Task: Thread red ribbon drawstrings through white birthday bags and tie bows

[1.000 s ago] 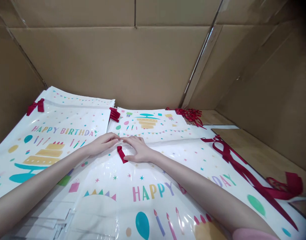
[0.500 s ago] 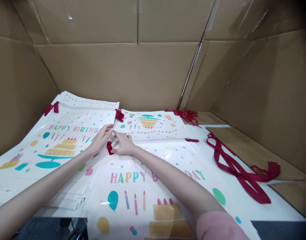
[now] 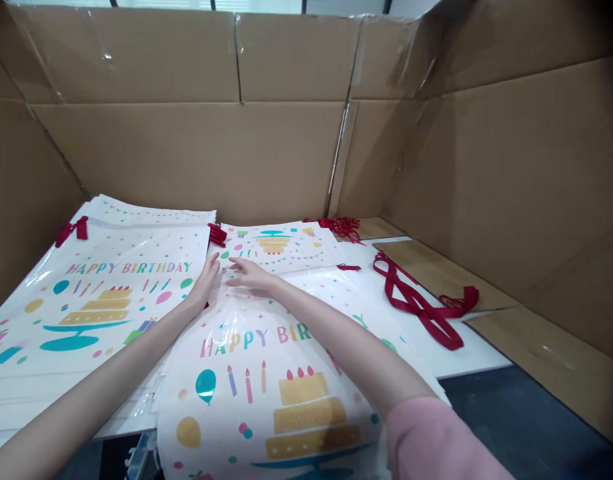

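A glossy white birthday sheet (image 3: 231, 390), printed with a cake, candles and balloons, lies in front of me and hangs over the table edge. My left hand (image 3: 205, 283) rests edge-on at its upper left side, fingers stretched out, and mostly hides a red ribbon tab there. To its right, my right hand (image 3: 253, 275) is over the sheet's upper part with fingers apart; whether the fingertips touch it I cannot tell. Another printed sheet (image 3: 331, 250) lies just beyond, upside down to me. A dark red ribbon tab (image 3: 349, 268) sits at the near sheet's upper right.
On the left is a stack of similar sheets (image 3: 121, 240) with red ribbon ties (image 3: 76, 230) at the top corners. A long red ribbon (image 3: 421, 310) lies looped on the right, and tangled red cords (image 3: 342, 228) at the back. Cardboard walls (image 3: 196, 153) enclose the table.
My hands have come slightly apart, and the right fingers are away from the ribbon tab at the sheet's left corner. The camera view has tilted up and turned right.
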Tool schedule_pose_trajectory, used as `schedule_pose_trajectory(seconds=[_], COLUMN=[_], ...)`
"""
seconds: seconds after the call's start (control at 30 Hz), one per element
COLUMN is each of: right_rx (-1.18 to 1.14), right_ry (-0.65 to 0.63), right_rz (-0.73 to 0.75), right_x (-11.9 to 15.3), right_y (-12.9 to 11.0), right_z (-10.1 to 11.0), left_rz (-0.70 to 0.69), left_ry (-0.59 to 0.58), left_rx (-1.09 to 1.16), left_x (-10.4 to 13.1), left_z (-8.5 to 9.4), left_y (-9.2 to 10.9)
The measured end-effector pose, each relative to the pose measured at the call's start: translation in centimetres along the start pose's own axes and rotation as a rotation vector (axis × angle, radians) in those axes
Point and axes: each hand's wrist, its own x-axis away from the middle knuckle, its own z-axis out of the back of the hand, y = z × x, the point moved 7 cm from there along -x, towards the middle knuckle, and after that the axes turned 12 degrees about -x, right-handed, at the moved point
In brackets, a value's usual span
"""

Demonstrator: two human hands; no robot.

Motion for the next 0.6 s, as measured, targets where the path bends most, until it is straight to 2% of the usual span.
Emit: schedule_pose_trajectory(seconds=[0.1,0.2,0.3,0.4,0.53,0.6], right_rx=[0.069,0.197,0.293,0.300,0.207,0.160], right_ry=[0.268,0.503,0.605,0.555,0.400,0.374], right_rz=[-0.227,-0.433,-0.587,-0.651,-0.658,-0.640], right_x=[3.6,8.2,12.0,13.5,13.1,12.8], right_y=[4.2,8.2,11.1,12.7,13.7,13.9], right_z=[8.3,16.6,22.0,23.7,23.2,23.1], left_rz=[-0.002,-0.001,0.016,0.042,0.055,0.057], left_ry=[0.000,-0.013,-0.016,-0.010,-0.006,-0.007], left_rx=[-0.016,-0.011,0.005,0.025,0.047,0.054], left_x=[0.1,0.2,0.4,0.5,0.5,0.5], left_z=[0.1,0.0,-0.1,0.0,0.0,0.0], left_y=[-0.2,0.0,0.0,-0.1,-0.1,0.0])
